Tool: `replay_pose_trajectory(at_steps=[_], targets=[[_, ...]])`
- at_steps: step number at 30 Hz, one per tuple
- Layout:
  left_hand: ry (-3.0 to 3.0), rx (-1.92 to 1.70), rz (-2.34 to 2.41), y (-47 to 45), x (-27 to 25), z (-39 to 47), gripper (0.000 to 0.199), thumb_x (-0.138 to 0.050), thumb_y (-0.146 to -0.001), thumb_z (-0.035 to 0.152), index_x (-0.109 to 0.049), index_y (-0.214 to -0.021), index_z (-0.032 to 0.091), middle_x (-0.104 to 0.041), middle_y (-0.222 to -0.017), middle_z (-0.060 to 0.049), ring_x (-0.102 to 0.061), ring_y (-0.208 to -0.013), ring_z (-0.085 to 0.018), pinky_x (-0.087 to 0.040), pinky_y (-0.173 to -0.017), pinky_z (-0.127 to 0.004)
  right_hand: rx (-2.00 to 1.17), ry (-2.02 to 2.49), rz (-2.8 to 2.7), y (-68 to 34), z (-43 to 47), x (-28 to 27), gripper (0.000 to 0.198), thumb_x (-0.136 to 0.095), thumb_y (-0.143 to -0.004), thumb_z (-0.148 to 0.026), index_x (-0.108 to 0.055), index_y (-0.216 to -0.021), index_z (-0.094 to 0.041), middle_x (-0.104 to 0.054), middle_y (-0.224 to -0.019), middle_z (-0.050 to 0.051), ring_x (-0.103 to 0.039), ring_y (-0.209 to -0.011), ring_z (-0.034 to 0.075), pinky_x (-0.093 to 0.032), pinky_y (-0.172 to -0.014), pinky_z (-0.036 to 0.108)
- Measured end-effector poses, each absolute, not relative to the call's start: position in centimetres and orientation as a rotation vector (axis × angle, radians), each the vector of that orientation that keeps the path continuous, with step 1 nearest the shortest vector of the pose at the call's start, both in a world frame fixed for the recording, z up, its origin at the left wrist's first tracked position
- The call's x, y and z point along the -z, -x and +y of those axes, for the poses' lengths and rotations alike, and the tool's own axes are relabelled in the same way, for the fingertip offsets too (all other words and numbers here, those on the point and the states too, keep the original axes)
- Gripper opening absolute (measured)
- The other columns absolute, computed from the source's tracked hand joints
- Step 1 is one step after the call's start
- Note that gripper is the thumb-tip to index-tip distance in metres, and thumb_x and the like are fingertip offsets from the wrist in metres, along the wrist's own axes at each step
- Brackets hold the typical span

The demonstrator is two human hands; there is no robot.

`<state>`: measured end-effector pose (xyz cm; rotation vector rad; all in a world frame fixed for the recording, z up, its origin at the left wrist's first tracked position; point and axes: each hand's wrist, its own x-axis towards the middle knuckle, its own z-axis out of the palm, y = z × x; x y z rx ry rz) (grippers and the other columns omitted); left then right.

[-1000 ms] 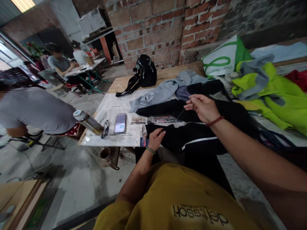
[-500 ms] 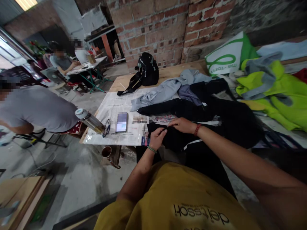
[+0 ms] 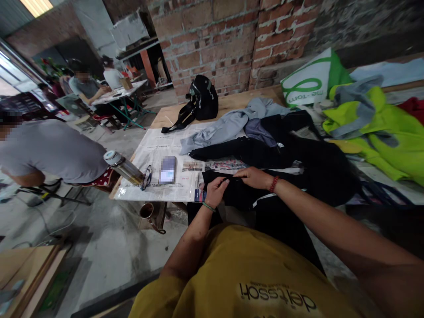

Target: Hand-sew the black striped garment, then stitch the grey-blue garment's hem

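Observation:
A black garment with a white stripe point(image 3: 245, 196) lies over the table's front edge. My left hand point(image 3: 216, 191) pinches its edge near the left end, thumb pressed on the cloth. Just to the right, my right hand point(image 3: 253, 177) is closed on the same edge, fingertips close to the left thumb. Whether a small item sits between the fingers I cannot make out. Behind my hands a black and grey jacket point(image 3: 274, 143) is spread out, with a light grey garment point(image 3: 225, 126) beyond it.
On the newspaper-covered table point(image 3: 155, 141) stand a bottle point(image 3: 124, 168), glasses point(image 3: 146, 177) and a phone point(image 3: 167, 169). A black bag point(image 3: 206, 99) is at the back. To the right are a green-white bag point(image 3: 311, 81) and yellow-green clothing point(image 3: 380, 119). A mug point(image 3: 146, 211) sits below; a person point(image 3: 56, 148) sits left.
My right hand has shifted slightly down along the cloth edge, and its fingers are a little farther from my left thumb. My left hand stays nearly in place.

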<state>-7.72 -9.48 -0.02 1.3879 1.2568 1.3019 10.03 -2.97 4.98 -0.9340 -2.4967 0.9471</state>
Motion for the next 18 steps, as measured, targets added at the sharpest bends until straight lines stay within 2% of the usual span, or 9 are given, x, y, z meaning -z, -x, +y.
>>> replay_pose_trajectory(at_steps=[7, 14, 18], targets=[[-1.416, -1.302, 1.257, 7.7, -0.1, -9.6, 0.026, -0.056, -0.078, 0.038, -0.067, -0.085, 0.015, -0.062, -0.073, -0.001, -0.052, -0.069, -0.011, -0.044, -0.065, -0.023, -0.973, 0.899, -2.427, -9.8, -3.3, -4.5, 0.038, -0.043, -0.069, -0.011, -0.072, -0.09, -0.025, -0.069, -0.091, 0.0, -0.062, -0.085, 0.014, -0.047, -0.081, 0.028], [-1.396, -1.301, 1.27, 7.7, 0.1, -9.5, 0.026, -0.056, -0.078, 0.038, -0.067, -0.085, 0.015, -0.063, -0.075, -0.001, -0.053, -0.069, -0.012, -0.044, -0.066, -0.024, -0.902, 0.905, -2.386, -9.4, -3.6, -3.7, 0.038, -0.043, -0.069, -0.007, -0.072, -0.089, -0.022, -0.069, -0.093, 0.004, -0.062, -0.088, 0.016, -0.047, -0.082, 0.028], [-1.46, -1.294, 1.27, 7.6, 0.1, -9.5, 0.026, -0.055, -0.079, 0.037, -0.067, -0.084, 0.014, -0.062, -0.074, -0.001, -0.054, -0.069, -0.012, -0.044, -0.067, -0.024, -0.901, 0.97, -2.303, -9.2, -3.7, -3.8, 0.031, -0.046, -0.075, -0.011, -0.072, -0.089, -0.021, -0.069, -0.094, 0.005, -0.062, -0.091, 0.017, -0.046, -0.086, 0.032]])
